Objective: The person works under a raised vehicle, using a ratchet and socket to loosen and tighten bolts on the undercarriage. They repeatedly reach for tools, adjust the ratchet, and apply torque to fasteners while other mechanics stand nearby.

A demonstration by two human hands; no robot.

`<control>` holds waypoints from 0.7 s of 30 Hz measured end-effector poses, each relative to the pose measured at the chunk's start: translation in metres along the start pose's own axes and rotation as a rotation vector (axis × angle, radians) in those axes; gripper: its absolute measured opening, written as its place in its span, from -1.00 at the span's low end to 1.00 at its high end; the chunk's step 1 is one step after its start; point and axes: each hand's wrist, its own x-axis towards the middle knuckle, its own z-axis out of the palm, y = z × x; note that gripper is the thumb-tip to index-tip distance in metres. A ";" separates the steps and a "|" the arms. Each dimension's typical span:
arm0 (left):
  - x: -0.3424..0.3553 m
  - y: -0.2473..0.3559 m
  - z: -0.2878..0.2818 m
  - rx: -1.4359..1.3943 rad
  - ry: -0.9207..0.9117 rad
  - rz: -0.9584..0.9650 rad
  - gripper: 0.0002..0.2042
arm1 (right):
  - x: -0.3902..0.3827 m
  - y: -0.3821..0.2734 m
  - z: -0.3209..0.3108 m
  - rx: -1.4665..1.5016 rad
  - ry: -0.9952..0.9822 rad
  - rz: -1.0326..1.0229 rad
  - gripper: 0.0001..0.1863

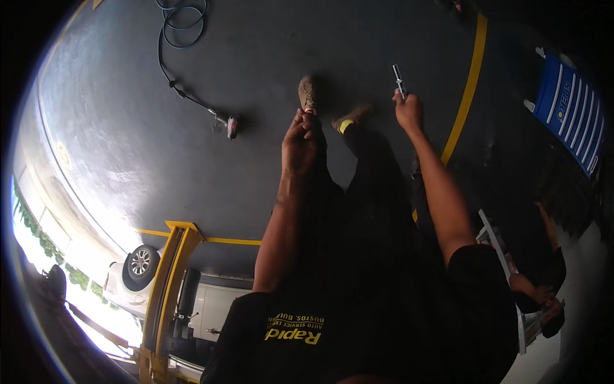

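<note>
My right hand (409, 114) is closed round a shiny, stepped metal rod that looks like a socket on an extension (399, 78); its free end points away from me, above the floor. My left hand (299, 146) hangs in front of my legs with its fingers curled together. What lies inside those fingers, if anything, I cannot make out. Beyond it shows one of my brown shoes (307, 91), and the other foot, blurred, has a yellow band (346, 125) at the ankle.
An air tool (231, 127) lies on the dark floor at the left, joined to a coiled hose (161, 61). A yellow line (465, 96) crosses the floor at right, near a blue cabinet (569, 109). A yellow lift post (167, 275) and a white car (125, 288) stand lower left; another person (543, 281) is lower right.
</note>
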 end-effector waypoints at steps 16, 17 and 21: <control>0.190 0.086 -0.147 -0.321 -0.117 0.345 -0.88 | 0.296 -0.130 0.514 -0.523 -0.259 -0.306 -0.55; 0.188 0.090 -0.148 -0.376 -0.107 0.354 -0.90 | 0.289 -0.132 0.530 -0.573 -0.282 -0.319 -0.55; 0.185 0.106 -0.151 -0.466 -0.043 0.403 -0.94 | 0.285 -0.118 0.574 -0.652 -0.283 -0.385 -0.64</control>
